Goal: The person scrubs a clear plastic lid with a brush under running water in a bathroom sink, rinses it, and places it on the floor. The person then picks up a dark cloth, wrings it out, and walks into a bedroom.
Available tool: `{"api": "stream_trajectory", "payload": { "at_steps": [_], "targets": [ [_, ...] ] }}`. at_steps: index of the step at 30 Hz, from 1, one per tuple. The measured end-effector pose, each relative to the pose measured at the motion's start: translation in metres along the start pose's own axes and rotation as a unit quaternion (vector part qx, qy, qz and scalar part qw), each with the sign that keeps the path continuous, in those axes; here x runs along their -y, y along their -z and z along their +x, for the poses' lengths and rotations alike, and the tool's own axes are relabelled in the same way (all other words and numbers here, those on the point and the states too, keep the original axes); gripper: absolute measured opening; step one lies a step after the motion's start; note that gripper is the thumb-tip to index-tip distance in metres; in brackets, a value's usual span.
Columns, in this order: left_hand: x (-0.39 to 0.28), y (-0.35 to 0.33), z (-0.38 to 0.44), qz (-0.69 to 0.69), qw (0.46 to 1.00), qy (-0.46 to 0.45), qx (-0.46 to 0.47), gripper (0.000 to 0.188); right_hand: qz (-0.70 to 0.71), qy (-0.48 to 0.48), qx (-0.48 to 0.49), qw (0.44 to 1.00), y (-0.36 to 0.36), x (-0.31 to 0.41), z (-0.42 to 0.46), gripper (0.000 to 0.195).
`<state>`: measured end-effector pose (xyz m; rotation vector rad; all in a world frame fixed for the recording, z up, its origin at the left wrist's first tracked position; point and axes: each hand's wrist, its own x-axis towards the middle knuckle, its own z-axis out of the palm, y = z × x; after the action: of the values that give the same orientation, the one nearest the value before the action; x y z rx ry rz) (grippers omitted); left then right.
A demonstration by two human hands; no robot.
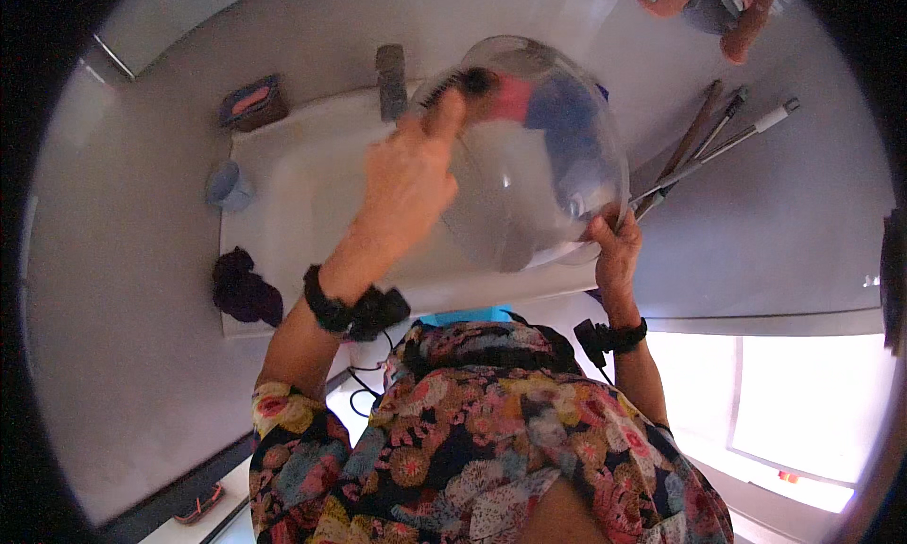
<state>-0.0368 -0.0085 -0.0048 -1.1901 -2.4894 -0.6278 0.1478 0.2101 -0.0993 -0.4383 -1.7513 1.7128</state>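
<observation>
A large clear plastic bowl [496, 182] is tilted over a white sink [283, 189]. My right hand [615, 250] grips its rim at the lower right, thumb on the near side. My left hand [411, 175] reaches to the bowl's upper left, holding a dark scrub brush [478, 83] with bristles; motion blurs its outline. Red and blue things show through the clear wall, too blurred to name. Just left of the bowl stands a dark grey faucet [392, 83].
A small container with a pink item [254, 101], a light blue cup [230, 186] and a dark purple cloth [246, 289] line the sink's left side. Several long poles [708, 147] lean at the right. Below the sink's front edge, something bright blue [464, 315] shows.
</observation>
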Motion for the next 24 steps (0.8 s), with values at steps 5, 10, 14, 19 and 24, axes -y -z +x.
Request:
{"api": "stream_trajectory", "payload": {
  "at_steps": [5,10,14,19,24],
  "targets": [
    [0.065,-0.029,0.005,-0.016,0.988,0.142,0.051,0.047,-0.010,0.000,0.011,1.000,0.004,-0.004,0.006,0.015],
    [0.101,-0.071,-0.033,-0.044,0.982,0.177,0.047,0.044,0.045,-0.046,-0.006,0.998,0.015,-0.028,0.006,0.017],
    [0.096,-0.072,-0.038,-0.038,0.984,0.168,0.054,0.047,0.074,-0.085,0.034,0.993,0.038,-0.049,0.006,0.028],
    [0.088,-0.063,-0.061,-0.015,0.976,0.182,0.116,0.049,0.087,-0.093,-0.001,0.992,0.032,-0.052,0.003,0.026],
    [0.149,-0.120,-0.108,0.024,0.959,0.168,0.228,0.049,0.039,-0.108,0.033,0.993,0.027,-0.040,0.007,0.036]
  ]
}}
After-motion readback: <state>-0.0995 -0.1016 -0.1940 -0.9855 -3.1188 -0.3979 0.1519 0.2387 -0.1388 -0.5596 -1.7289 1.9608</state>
